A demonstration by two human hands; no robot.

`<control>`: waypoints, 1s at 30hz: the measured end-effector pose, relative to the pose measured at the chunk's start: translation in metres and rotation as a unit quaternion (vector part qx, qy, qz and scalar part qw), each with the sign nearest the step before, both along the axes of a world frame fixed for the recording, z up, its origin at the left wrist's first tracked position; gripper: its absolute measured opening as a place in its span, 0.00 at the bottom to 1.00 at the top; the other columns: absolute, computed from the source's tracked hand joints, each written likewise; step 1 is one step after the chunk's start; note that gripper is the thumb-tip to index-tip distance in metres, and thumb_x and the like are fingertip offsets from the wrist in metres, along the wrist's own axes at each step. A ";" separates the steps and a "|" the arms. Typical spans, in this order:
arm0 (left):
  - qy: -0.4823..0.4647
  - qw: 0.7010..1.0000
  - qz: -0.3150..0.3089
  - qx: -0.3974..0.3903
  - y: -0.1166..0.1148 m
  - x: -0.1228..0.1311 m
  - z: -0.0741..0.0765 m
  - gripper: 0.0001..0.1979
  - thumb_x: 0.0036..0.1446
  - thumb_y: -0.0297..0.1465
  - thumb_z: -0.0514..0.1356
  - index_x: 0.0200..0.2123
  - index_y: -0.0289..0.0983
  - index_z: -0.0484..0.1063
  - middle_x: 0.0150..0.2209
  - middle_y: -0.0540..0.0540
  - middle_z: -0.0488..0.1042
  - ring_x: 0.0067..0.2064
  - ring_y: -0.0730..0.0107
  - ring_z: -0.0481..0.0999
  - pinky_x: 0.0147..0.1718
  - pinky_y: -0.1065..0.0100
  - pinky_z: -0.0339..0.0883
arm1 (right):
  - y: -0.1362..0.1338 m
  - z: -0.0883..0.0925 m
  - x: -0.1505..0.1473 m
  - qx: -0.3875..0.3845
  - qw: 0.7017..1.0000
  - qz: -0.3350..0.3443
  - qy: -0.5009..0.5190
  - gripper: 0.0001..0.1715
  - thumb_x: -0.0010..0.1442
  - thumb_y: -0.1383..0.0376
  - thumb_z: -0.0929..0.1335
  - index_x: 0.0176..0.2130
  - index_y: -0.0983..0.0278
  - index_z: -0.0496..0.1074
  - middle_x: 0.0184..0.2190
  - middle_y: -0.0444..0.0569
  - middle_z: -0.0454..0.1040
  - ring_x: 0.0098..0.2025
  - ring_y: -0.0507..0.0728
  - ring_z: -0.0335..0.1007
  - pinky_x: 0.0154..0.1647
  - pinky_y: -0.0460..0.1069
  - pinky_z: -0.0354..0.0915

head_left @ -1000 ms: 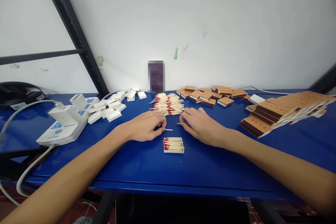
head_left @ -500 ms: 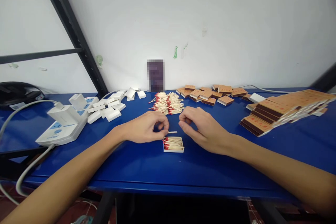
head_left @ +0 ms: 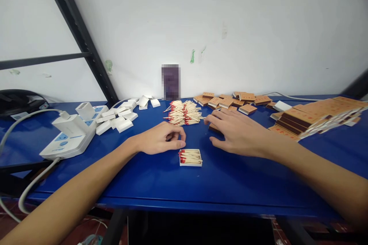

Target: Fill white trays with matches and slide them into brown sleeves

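Note:
A small white matchbox tray (head_left: 191,165) lies near the front of the blue table, filled with red-tipped matches (head_left: 189,156). My left hand (head_left: 162,138) rests just behind its left corner, fingers curled and thumb tip close against the index finger; nothing shows sticking out. To the right, my right hand (head_left: 238,132) hovers palm down with its fingers stretched and thumb apart. A brown matchbox cover (head_left: 216,128) is partly hidden beneath those fingers; whether they touch it I cannot tell. Behind both hands lies a heap of loose matches (head_left: 185,113).
White empty trays (head_left: 123,124) are piled at the left, beside a power strip (head_left: 71,143) with plugs and cables. Orange-brown matchbox covers (head_left: 247,97) are scattered at the back right, with a larger stack (head_left: 301,116) farther right. A pixelated dark rectangle (head_left: 171,82) stands against the wall.
My right hand has moved right and its fingers have spread. The single match beside my left fingertips no longer shows. My left hand has barely moved.

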State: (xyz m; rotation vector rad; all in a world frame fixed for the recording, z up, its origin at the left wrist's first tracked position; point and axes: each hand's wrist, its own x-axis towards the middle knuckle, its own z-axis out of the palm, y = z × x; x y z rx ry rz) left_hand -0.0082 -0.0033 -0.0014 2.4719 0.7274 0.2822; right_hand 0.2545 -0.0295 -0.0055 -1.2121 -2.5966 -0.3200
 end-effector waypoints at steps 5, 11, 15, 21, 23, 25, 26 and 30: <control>0.013 1.000 -0.016 -0.013 -0.005 0.002 0.002 0.16 0.59 0.43 0.59 0.39 0.35 0.73 0.24 0.53 0.65 0.25 0.75 0.62 0.27 0.71 0.55 | -0.014 0.003 -0.007 -0.107 0.985 0.122 0.052 0.12 0.62 0.60 0.65 0.45 0.62 0.68 0.42 0.52 0.72 0.42 0.60 0.66 0.43 0.54 0.61; 0.030 0.999 -0.009 0.006 -0.009 0.007 0.000 0.18 0.56 0.47 0.61 0.36 0.36 0.72 0.24 0.54 0.62 0.24 0.75 0.61 0.25 0.71 0.54 | -0.028 -0.008 -0.025 -0.225 0.953 0.177 0.096 0.15 0.59 0.60 0.69 0.45 0.61 0.68 0.41 0.48 0.71 0.38 0.55 0.67 0.38 0.50 0.63; 0.034 0.999 -0.011 0.013 -0.009 0.008 -0.001 0.19 0.57 0.48 0.60 0.36 0.36 0.71 0.23 0.54 0.62 0.24 0.75 0.60 0.25 0.71 0.53 | -0.026 -0.009 -0.024 -0.246 0.949 0.166 0.110 0.15 0.59 0.60 0.70 0.45 0.60 0.67 0.41 0.47 0.71 0.38 0.55 0.67 0.37 0.49 0.62; 0.037 0.999 -0.025 -0.017 -0.006 0.002 0.005 0.17 0.58 0.44 0.60 0.41 0.36 0.71 0.26 0.53 0.65 0.27 0.75 0.63 0.28 0.71 0.56 | -0.022 -0.002 -0.018 -0.256 0.945 0.168 0.113 0.10 0.60 0.61 0.68 0.40 0.62 0.64 0.37 0.46 0.68 0.35 0.54 0.62 0.36 0.50 0.61; 0.049 0.998 -0.030 -0.032 -0.006 0.000 0.007 0.21 0.52 0.45 0.65 0.44 0.37 0.71 0.29 0.53 0.67 0.29 0.73 0.66 0.29 0.71 0.58 | -0.020 -0.003 -0.016 -0.263 0.942 0.173 0.117 0.08 0.62 0.62 0.67 0.40 0.62 0.63 0.37 0.46 0.67 0.35 0.54 0.61 0.36 0.50 0.60; 0.062 0.997 -0.032 -0.033 -0.007 0.000 0.007 0.24 0.48 0.45 0.68 0.45 0.39 0.72 0.31 0.52 0.68 0.31 0.72 0.67 0.31 0.71 0.59 | -0.018 -0.004 -0.016 -0.271 0.937 0.184 0.121 0.10 0.64 0.59 0.66 0.41 0.62 0.63 0.37 0.46 0.67 0.36 0.54 0.61 0.38 0.50 0.60; 0.064 0.997 -0.030 -0.028 -0.007 0.000 0.006 0.24 0.47 0.44 0.69 0.45 0.39 0.72 0.31 0.52 0.68 0.31 0.72 0.67 0.31 0.71 0.59 | -0.018 -0.005 -0.016 -0.274 0.935 0.189 0.123 0.11 0.64 0.57 0.65 0.41 0.62 0.63 0.38 0.47 0.67 0.37 0.54 0.61 0.39 0.50 0.61; 0.051 0.998 -0.029 -0.020 -0.006 0.002 0.001 0.21 0.48 0.44 0.68 0.42 0.38 0.73 0.29 0.53 0.68 0.29 0.73 0.67 0.29 0.71 0.58 | -0.020 -0.009 -0.020 -0.274 0.932 0.200 0.127 0.15 0.67 0.54 0.62 0.46 0.62 0.63 0.42 0.50 0.67 0.41 0.56 0.62 0.42 0.52 0.60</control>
